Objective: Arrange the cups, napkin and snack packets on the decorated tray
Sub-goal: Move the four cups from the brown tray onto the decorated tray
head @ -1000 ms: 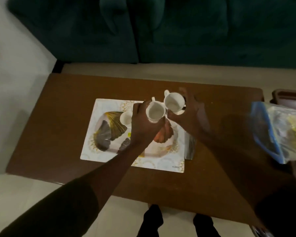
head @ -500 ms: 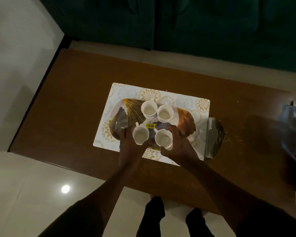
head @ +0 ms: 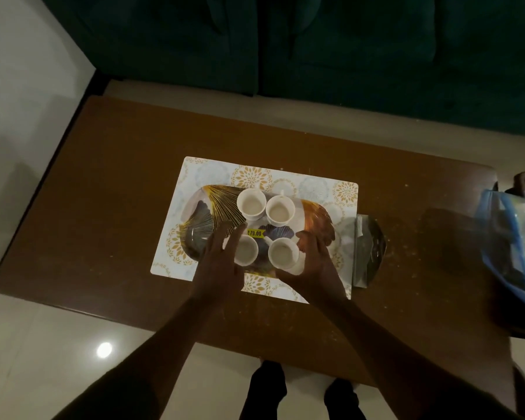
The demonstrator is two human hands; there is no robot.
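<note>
The decorated oval tray [head: 315, 216], with gold and dark leaf patterns and a yellow price sticker [head: 254, 233], rests on a patterned placemat [head: 200, 171]. Several white cups stand upright on it: two at the back [head: 249, 204] [head: 280, 211], two at the front [head: 246, 249] [head: 282, 253]. My left hand [head: 220, 262] hovers by the front left cup with fingers spread, partly covering it. My right hand [head: 311, 262] is open, curved beside the front right cup; whether it touches is unclear.
A shiny packet-like item [head: 369, 253] lies just right of the placemat. A clear bag with blue trim [head: 512, 247] sits at the right table edge. The brown table [head: 103, 183] has a dark green sofa [head: 346, 50] behind it. My feet show below the near edge.
Both hands set the two front cups down on the tray and have opened, easing off them. One second ago they carried those cups above the tray.
</note>
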